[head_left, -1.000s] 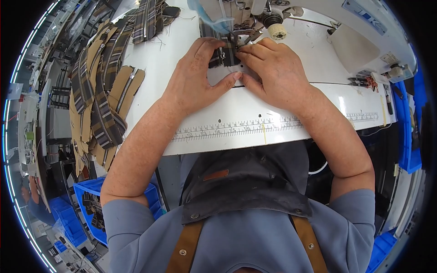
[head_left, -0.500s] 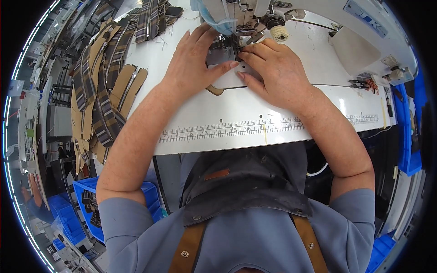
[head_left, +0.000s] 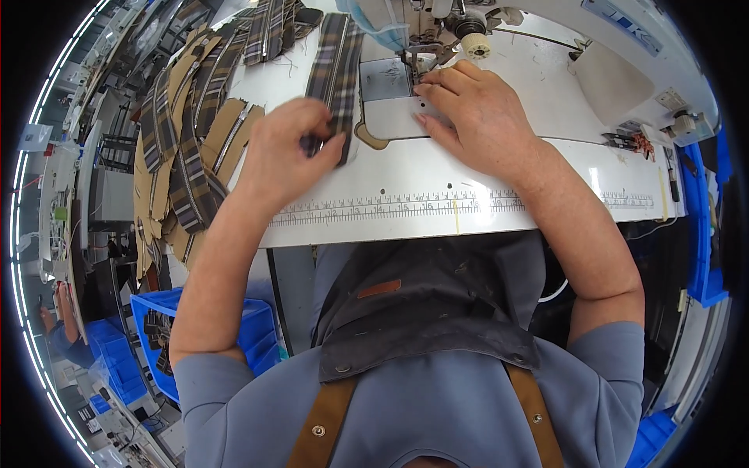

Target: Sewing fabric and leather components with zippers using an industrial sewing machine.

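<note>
My left hand (head_left: 285, 160), slightly blurred, closes its fingers round the near end of a brown-and-grey plaid fabric strip (head_left: 334, 70). The strip lies lengthwise on the white table, left of the metal plate, with its far end under a light-blue cloth. My right hand (head_left: 480, 113) rests by the presser foot (head_left: 417, 66) of the sewing machine (head_left: 624, 54). Its thumb stands apart from the forefinger and nothing shows between them; the curled fingertips are partly hidden beside the foot.
Plaid and tan zipper pieces (head_left: 191, 140) are heaped at the table's left edge, and more plaid strips (head_left: 269, 31) lie behind. A ruler strip (head_left: 390, 212) runs along the front edge. Small tools (head_left: 624, 140) lie at right. A blue bin (head_left: 261, 316) stands below left.
My left hand has moved left and toward me from the presser foot, and its fingers have closed on the plaid strip, now visible along the table. The right hand stays by the foot.
</note>
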Action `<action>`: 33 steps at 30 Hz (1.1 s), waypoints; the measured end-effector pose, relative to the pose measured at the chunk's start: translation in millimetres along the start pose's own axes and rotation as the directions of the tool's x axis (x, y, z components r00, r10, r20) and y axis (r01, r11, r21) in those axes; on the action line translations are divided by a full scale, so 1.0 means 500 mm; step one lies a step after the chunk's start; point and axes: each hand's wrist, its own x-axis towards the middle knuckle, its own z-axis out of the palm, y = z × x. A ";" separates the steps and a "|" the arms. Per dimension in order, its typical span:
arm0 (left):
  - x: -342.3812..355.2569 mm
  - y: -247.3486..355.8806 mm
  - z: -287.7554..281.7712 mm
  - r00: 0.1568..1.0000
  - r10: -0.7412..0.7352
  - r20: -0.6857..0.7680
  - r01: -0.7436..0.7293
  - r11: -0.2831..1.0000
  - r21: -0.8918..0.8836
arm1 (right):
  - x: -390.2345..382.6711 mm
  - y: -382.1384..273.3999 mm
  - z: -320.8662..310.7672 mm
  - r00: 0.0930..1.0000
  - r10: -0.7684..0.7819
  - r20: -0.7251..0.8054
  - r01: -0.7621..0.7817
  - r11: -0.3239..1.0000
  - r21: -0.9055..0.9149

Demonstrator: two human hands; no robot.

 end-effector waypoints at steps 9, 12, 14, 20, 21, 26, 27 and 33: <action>-0.190 0.091 -0.084 0.961 -0.272 -0.039 0.268 0.897 0.352 | 0.002 -0.007 0.003 1.000 0.016 -0.010 -0.016 0.999 -0.035; -0.195 0.088 -0.086 0.964 -0.257 0.067 0.236 0.944 0.230 | 0.001 -0.001 0.006 1.000 0.007 -0.021 -0.008 1.000 -0.012; -0.178 0.104 -0.075 0.974 -0.175 0.143 0.158 0.980 0.121 | 0.001 0.004 0.004 0.999 -0.002 -0.045 0.002 1.000 0.003; -0.082 0.060 -0.011 0.987 0.079 0.141 -0.083 0.996 0.028 | 0.004 -0.007 -0.020 0.996 0.050 -0.067 -0.039 0.986 0.163; -0.058 0.050 0.007 0.971 0.215 0.103 -0.230 0.959 0.167 | 0.000 -0.006 -0.023 0.999 0.050 0.007 -0.050 0.972 0.229; 0.018 0.022 0.063 0.998 0.060 -0.037 -0.054 0.988 0.143 | 0.017 -0.021 -0.088 0.803 0.033 0.595 -0.525 0.511 0.681; 0.034 0.021 0.070 0.999 -0.046 -0.001 0.046 0.999 -0.027 | 0.014 -0.017 -0.083 0.803 0.042 0.595 -0.529 0.511 0.678; 0.036 0.068 0.061 0.996 0.092 0.019 -0.094 0.991 0.095 | -0.001 0.009 -0.011 0.997 -0.010 -0.076 0.021 0.989 0.145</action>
